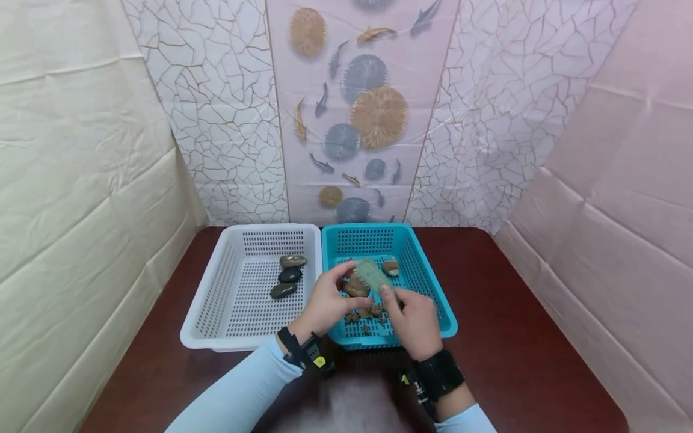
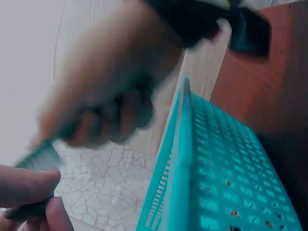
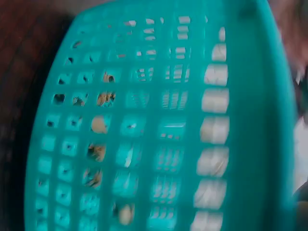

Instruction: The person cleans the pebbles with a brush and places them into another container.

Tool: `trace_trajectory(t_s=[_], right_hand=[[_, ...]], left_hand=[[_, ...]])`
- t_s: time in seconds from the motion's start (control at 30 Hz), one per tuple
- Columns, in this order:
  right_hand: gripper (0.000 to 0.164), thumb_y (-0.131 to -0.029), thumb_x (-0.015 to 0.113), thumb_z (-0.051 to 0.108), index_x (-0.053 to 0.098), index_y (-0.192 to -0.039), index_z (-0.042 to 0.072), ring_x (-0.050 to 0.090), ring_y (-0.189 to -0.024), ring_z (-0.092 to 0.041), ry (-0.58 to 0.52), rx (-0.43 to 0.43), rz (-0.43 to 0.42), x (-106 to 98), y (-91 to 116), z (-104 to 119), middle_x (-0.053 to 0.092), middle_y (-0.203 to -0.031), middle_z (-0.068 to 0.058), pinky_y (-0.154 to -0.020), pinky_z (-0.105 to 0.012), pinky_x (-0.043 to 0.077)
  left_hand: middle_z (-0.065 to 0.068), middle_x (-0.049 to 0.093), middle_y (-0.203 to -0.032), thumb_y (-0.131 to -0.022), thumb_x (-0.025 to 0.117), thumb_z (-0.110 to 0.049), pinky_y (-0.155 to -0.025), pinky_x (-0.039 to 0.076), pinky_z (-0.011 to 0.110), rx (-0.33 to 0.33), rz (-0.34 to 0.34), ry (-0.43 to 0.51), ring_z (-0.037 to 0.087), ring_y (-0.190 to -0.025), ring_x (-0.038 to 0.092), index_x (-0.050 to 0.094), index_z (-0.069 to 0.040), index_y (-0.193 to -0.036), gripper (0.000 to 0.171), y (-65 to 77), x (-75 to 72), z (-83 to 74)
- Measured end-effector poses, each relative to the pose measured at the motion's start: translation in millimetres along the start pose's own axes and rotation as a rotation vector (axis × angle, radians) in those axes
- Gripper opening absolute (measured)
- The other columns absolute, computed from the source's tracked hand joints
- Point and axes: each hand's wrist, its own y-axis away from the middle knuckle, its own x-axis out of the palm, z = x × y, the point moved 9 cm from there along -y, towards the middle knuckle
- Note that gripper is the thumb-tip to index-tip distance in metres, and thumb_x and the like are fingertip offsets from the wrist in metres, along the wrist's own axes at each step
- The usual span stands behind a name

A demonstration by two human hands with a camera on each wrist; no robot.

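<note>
Over the teal basket [image 1: 444, 325], my left hand [image 1: 325, 304] holds a brown stone [image 1: 354, 288] between thumb and fingers. In the left wrist view, the stone [image 2: 29, 210] looks dark and is partly covered by the fingers. My right hand [image 1: 415, 322] grips a green brush [image 1: 372, 275] by its handle, with its head against or just above the stone; blur hides which. Below the hands, brown crumbs [image 1: 373, 311] lie on the basket floor. Another stone [image 1: 390, 267] lies farther back in this basket. The right wrist view mostly shows the basket's side [image 3: 187, 144].
A white basket [image 1: 203, 300] stands directly left of the teal one. In it lie three dark stones, a brownish one [image 1: 293, 261], a black one [image 1: 290, 275] and a greenish one [image 1: 284, 291]. Both stand on a dark red table [image 1: 514, 349] with cloth walls around it.
</note>
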Motion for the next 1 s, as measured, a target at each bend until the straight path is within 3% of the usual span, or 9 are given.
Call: trace_trajectory(t_s=[0.13,0.27,0.37,0.5,0.63,0.77,0.87,1.0], right_hand=[[0.062,-0.115,0.060,0.043,0.038,-0.062,0.020,0.025,-0.048,-0.014,0.073,0.108,-0.030,-6,-1,-16,0.025,-0.055,0.006,-0.051,-0.032,0.023],[0.060,-0.114,0.065,0.035,0.038,-0.061,0.020,0.025,-0.047,-0.012,0.018,0.039,-0.053,-8,2,-6,0.025,-0.055,0.008,-0.049,-0.031,0.024],[0.058,-0.114,0.064,0.034,0.041,-0.062,0.022,0.026,-0.047,-0.009,-0.048,-0.014,0.001,2,4,4,0.028,-0.056,0.011,-0.049,-0.029,0.026],[0.060,-0.115,0.060,0.042,0.041,-0.062,0.021,0.027,-0.048,-0.011,-0.041,0.055,0.047,9,3,-6,0.029,-0.055,0.010,-0.051,-0.030,0.026],[0.062,-0.115,0.059,0.045,0.039,-0.062,0.020,0.027,-0.048,-0.015,0.016,0.122,0.017,2,1,-18,0.027,-0.054,0.006,-0.051,-0.032,0.025],[0.059,-0.114,0.064,0.035,0.040,-0.061,0.021,0.026,-0.046,-0.012,-0.033,0.037,-0.019,-4,3,-5,0.027,-0.055,0.009,-0.048,-0.031,0.025],[0.058,-0.114,0.065,0.032,0.041,-0.062,0.022,0.026,-0.047,-0.008,-0.068,-0.017,0.000,1,5,6,0.027,-0.056,0.012,-0.049,-0.028,0.026],[0.059,-0.114,0.063,0.039,0.041,-0.062,0.021,0.027,-0.048,-0.010,-0.021,0.048,0.036,4,1,-4,0.028,-0.055,0.010,-0.051,-0.029,0.026]], left_hand=[[0.006,0.068,-0.128,-0.088,0.091,0.001,-0.080,0.056,0.039,0.000,-0.016,-0.043,0.026,-0.096,0.061,0.066,-0.020,-0.152,0.072,0.7,-2.2,0.6],[0.006,0.069,-0.125,-0.084,0.092,0.004,-0.082,0.053,0.039,-0.018,-0.031,-0.079,0.025,-0.096,0.060,0.069,-0.019,-0.149,0.072,-0.6,-4.8,6.2],[0.007,0.068,-0.120,-0.082,0.092,0.003,-0.082,0.054,0.038,-0.033,-0.037,-0.077,0.024,-0.097,0.061,0.069,-0.017,-0.148,0.072,-1.9,-5.1,8.7],[0.007,0.065,-0.119,-0.083,0.092,0.001,-0.079,0.053,0.038,-0.050,-0.036,-0.038,0.025,-0.095,0.059,0.068,-0.018,-0.149,0.073,-0.5,-4.6,8.9],[0.007,0.061,-0.119,-0.085,0.093,-0.002,-0.078,0.051,0.037,-0.059,-0.031,-0.024,0.025,-0.093,0.055,0.068,-0.021,-0.150,0.073,1.5,-5.4,11.2],[0.007,0.065,-0.116,-0.082,0.095,-0.002,-0.076,0.053,0.036,-0.048,-0.037,-0.045,0.024,-0.088,0.058,0.070,-0.021,-0.148,0.072,2.3,-7.6,12.4],[0.007,0.067,-0.112,-0.081,0.095,-0.002,-0.073,0.053,0.035,-0.036,-0.040,-0.057,0.024,-0.085,0.060,0.071,-0.019,-0.146,0.072,3.0,-7.4,7.3],[0.007,0.065,-0.114,-0.082,0.095,-0.002,-0.072,0.053,0.034,-0.041,-0.034,-0.040,0.024,-0.086,0.059,0.070,-0.019,-0.148,0.072,3.3,-5.3,2.4]])
